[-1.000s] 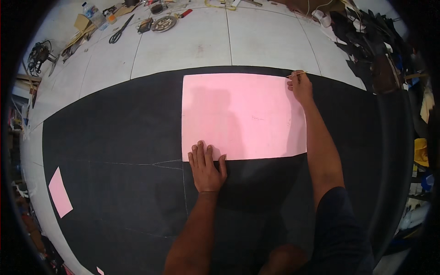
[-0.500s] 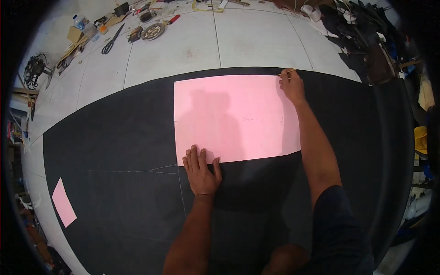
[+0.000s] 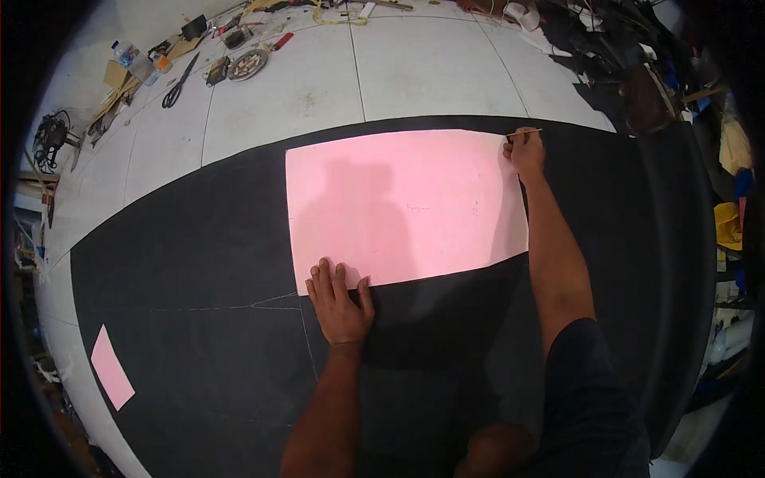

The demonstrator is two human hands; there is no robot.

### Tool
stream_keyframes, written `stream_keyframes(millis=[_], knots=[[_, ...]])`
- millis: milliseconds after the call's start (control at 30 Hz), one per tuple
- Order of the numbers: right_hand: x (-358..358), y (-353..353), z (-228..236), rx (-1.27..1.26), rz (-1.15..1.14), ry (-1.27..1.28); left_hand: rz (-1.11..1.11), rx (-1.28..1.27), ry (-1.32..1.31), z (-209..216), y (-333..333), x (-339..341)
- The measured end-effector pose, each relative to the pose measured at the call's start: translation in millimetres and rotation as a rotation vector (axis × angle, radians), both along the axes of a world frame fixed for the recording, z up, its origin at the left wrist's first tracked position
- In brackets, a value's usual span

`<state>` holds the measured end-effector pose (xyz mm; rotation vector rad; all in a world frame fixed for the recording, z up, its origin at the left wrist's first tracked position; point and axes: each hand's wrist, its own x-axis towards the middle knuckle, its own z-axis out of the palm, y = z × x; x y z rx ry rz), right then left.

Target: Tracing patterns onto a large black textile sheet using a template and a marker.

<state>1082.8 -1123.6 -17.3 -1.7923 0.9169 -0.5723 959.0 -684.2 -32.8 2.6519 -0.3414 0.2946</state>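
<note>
A large pink paper pattern piece [image 3: 382,215] lies flat on a spread of black sheet material [image 3: 199,239]. My left hand [image 3: 341,309] presses its lower left corner, fingers outstretched. At the upper right corner, my right hand [image 3: 526,153] pinches a thin yellowish pen [image 3: 529,131]; its tip is close to the paper's edge, and contact cannot be made out. Thin pale lines [image 3: 207,308] run over the black material left of the pattern. A small pink paper piece [image 3: 112,368] rests near the material's left edge.
Beyond the material, black-handled scissors [image 3: 180,82], a round metal dish [image 3: 248,65] and a plastic bottle [image 3: 131,60] lie on the white tiled surface [image 3: 279,92]. Dark scraps [image 3: 606,60] are heaped at the far right. Cables [image 3: 52,139] sit at the left.
My right hand has moved right along the pattern's far edge to its corner, pen still pinched. My left hand stays on the lower left corner. The whole view has shifted slightly.
</note>
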Motion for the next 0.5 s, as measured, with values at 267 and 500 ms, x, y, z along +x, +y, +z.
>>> stream_keyframes(millis=[267, 500], knots=[[-4.8, 7.8, 3.3, -0.057, -0.02, -0.008, -0.002, -0.004, -0.006, 0.9, 0.0, -0.1], [-19.1, 19.9, 15.8, -0.143, 0.019, 0.091, -0.01, 0.014, -0.02, -2.1, -0.3, 1.1]])
